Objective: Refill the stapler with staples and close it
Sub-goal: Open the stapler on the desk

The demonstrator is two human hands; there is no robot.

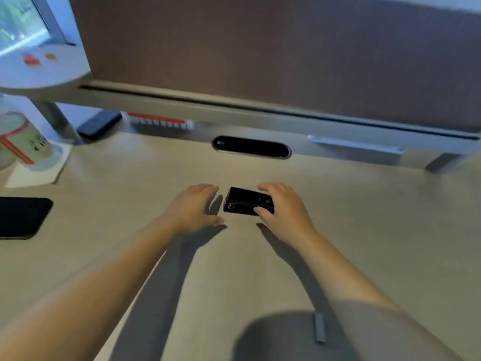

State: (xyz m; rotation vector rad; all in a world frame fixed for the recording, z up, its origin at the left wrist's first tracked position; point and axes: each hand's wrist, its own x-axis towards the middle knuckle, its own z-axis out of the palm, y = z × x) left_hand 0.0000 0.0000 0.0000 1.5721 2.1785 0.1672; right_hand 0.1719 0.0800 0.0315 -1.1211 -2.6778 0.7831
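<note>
A small black stapler [243, 201] lies on the beige desk [364, 230] at the middle of the view, and it looks closed. My right hand [283, 207] grips its right end, with fingers over the top and the thumb on the near side. Just left of the stapler, my left hand [194, 207] hovers with fingers spread and holds nothing. A grey strip of staples [319, 328] lies on the desk close to me, under my right forearm.
A black phone [22, 217] lies at the left edge. A cup [18, 144] on a napkin stands at the far left. A dark cable slot [251, 147] and a brown partition [286, 48] bound the back. A dark case [99, 125] and a red-white box [161, 122] sit below the partition rail.
</note>
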